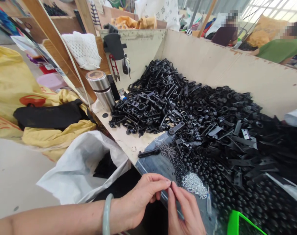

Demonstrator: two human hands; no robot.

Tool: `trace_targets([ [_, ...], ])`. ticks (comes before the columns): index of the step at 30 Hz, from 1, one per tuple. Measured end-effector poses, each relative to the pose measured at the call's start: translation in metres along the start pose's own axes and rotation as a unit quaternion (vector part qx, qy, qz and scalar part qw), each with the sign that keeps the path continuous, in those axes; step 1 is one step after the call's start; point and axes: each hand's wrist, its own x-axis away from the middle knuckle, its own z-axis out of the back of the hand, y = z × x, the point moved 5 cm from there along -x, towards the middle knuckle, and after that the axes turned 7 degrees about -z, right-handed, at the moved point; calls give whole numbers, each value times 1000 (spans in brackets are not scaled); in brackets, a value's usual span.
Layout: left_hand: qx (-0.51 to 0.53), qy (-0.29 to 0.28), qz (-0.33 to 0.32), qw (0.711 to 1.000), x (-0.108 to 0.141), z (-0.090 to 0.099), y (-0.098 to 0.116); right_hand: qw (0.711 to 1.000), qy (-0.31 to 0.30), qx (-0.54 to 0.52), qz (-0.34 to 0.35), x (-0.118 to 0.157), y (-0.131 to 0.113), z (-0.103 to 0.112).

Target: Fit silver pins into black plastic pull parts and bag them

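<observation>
My left hand (pixel 145 194), with a pale bangle (pixel 107 213) on its wrist, is closed in a pinch in front of the table edge. Fingertip to fingertip with it is my right hand (pixel 184 207), also pinching. Something tiny and dark shows between the fingertips, too small to name. Just beyond the hands lie a heap of small silvery pins (pixel 194 184) and a heap of tiny dark pieces (pixel 171 155). A single black lever-shaped part (pixel 149 152) lies near the table edge.
Black lever-shaped parts (pixel 148 107) pile up at the back; black round balls (pixel 248 199) spread on the right. A bright green container (pixel 236 222) stands front right. A steel flask (pixel 101 89) and red snips (pixel 114 67) are left. A white sack (pixel 82 166) gapes below. Two people sit beyond the board.
</observation>
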Motion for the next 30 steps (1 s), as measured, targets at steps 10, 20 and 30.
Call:
trace_targets([
  [10, -53, -32, -4, 998, -1, -4, 18, 994, -91, -5, 55, -8, 6, 8],
  [20, -42, -18, -17, 999, -3, -1, 14, 988, -144, -41, 45, -18, 10, 3],
  [30, -74, -11, -72, 995, -2, 0, 18, 986, -154, -7, 65, -19, 3, -2],
])
